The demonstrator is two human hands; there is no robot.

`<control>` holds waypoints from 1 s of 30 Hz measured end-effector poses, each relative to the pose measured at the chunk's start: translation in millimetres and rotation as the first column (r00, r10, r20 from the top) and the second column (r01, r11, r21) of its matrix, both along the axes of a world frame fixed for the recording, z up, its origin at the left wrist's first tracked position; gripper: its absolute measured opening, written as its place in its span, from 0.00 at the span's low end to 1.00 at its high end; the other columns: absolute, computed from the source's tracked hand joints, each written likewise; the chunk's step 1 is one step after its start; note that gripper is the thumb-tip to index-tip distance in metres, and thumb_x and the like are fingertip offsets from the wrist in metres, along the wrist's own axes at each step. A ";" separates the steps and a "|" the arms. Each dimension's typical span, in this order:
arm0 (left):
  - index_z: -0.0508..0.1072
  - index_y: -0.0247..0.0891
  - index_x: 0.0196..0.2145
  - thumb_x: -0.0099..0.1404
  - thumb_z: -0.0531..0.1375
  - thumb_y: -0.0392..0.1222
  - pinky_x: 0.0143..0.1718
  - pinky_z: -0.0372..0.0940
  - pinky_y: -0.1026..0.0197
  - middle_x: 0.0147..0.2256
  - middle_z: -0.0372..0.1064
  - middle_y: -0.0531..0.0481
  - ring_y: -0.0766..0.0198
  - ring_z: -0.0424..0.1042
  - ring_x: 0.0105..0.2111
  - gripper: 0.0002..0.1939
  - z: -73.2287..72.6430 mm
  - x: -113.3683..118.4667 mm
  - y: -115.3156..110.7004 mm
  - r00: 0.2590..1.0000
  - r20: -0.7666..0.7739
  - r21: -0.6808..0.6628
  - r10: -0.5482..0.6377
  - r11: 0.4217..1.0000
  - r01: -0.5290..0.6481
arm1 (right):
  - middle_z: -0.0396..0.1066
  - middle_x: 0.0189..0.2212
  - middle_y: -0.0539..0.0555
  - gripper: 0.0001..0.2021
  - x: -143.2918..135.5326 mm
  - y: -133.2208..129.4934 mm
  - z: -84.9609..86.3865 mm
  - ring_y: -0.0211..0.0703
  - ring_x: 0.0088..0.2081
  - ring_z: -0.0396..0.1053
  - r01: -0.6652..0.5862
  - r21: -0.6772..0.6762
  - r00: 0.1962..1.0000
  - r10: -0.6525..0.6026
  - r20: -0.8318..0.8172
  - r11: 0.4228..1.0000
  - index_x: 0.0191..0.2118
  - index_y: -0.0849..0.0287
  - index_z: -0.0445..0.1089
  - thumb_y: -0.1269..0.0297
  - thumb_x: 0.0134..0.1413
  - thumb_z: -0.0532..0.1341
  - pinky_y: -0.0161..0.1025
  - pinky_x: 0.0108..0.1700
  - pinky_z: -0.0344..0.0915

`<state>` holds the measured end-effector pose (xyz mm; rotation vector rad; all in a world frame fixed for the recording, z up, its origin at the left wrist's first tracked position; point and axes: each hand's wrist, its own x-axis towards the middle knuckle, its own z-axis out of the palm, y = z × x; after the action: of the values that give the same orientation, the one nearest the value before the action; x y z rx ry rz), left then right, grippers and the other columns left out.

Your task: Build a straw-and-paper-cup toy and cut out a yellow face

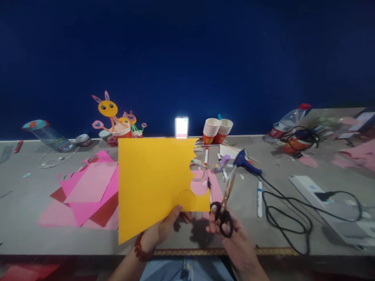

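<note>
My left hand (171, 219) pinches the lower edge of a large sheet of yellow paper (152, 175), thumb in front. The sheet is held up above the table, its right edge scalloped by rounded cutouts. A drawn circle (186, 199) shows near the thumb. In my right hand (227, 226) is a pair of scissors (225, 207) with black handles, blades pointing up. They are just right of the sheet's lower right corner, apart from the drawn circle. Some right-hand fingers are hidden behind the handles.
Pink and red paper sheets (90, 183) lie at left. Behind stand a paper bunny figure (108, 108) in a cup and stacked paper cups (211, 130). At right are a blue glue gun (247, 164), its black cord, a marker (259, 199) and a white power strip (310, 191).
</note>
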<state>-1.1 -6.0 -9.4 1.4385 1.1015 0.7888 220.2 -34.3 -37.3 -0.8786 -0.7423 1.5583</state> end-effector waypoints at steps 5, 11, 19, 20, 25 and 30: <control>0.77 0.41 0.38 0.74 0.47 0.53 0.59 0.61 0.58 0.39 0.79 0.49 0.61 0.76 0.43 0.22 -3.1 2.5 -1.9 1.000 -0.024 0.023 0.002 1.000 -0.002 | 0.72 0.31 0.53 0.15 5.7 -7.8 -15.7 0.41 0.27 0.69 0.072 0.110 0.978 -0.092 0.186 0.991 0.36 0.56 0.73 0.50 0.51 0.70 0.39 0.32 0.71; 0.76 0.41 0.33 0.73 0.48 0.51 0.58 0.59 0.55 0.35 0.77 0.49 0.59 0.75 0.41 0.21 -2.8 16.1 -2.9 0.968 -0.121 0.206 0.220 0.959 -0.192 | 0.73 0.35 0.56 0.18 -2.9 -41.4 -35.8 0.42 0.28 0.69 0.020 0.092 0.956 -0.046 0.290 0.996 0.47 0.54 0.71 0.46 0.59 0.62 0.39 0.32 0.70; 0.74 0.41 0.30 0.74 0.46 0.53 0.52 0.64 0.55 0.31 0.74 0.48 0.57 0.73 0.39 0.24 6.3 36.6 -5.3 0.942 -0.078 0.245 0.326 0.922 -0.299 | 0.61 0.26 0.46 0.22 -39.9 -25.7 -4.1 0.32 0.21 0.56 -0.174 0.041 0.957 0.159 0.241 0.984 0.34 0.55 0.63 0.39 0.54 0.63 0.30 0.22 0.61; 0.74 0.41 0.30 0.74 0.45 0.53 0.53 0.63 0.54 0.32 0.74 0.48 0.57 0.72 0.39 0.24 5.3 37.3 -6.6 0.943 -0.093 0.246 0.320 0.925 -0.290 | 0.61 0.27 0.47 0.23 -42.0 -21.8 -1.6 0.32 0.21 0.56 -0.180 0.044 0.960 0.166 0.224 0.983 0.34 0.55 0.62 0.39 0.53 0.64 0.30 0.22 0.61; 0.73 0.42 0.29 0.73 0.46 0.55 0.58 0.60 0.51 0.32 0.74 0.49 0.57 0.72 0.38 0.23 -2.6 36.2 -11.5 0.933 -0.175 0.248 0.313 0.932 -0.266 | 0.56 0.25 0.44 0.24 -45.1 -13.4 1.0 0.30 0.20 0.51 -0.216 0.049 0.955 0.201 0.216 0.975 0.33 0.54 0.60 0.38 0.52 0.64 0.27 0.19 0.60; 0.73 0.44 0.29 0.71 0.48 0.55 0.60 0.60 0.50 0.33 0.74 0.49 0.55 0.71 0.42 0.22 -6.6 35.6 -12.5 0.915 -0.211 0.203 0.343 0.931 -0.302 | 0.55 0.26 0.44 0.26 -46.6 -13.0 1.9 0.28 0.19 0.49 -0.190 0.051 0.963 0.176 0.206 0.980 0.31 0.55 0.58 0.37 0.50 0.65 0.26 0.17 0.58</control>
<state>34.5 -18.5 -16.0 1.5423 1.5209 0.9743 173.5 -47.3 -35.5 -0.9459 -1.0426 1.6094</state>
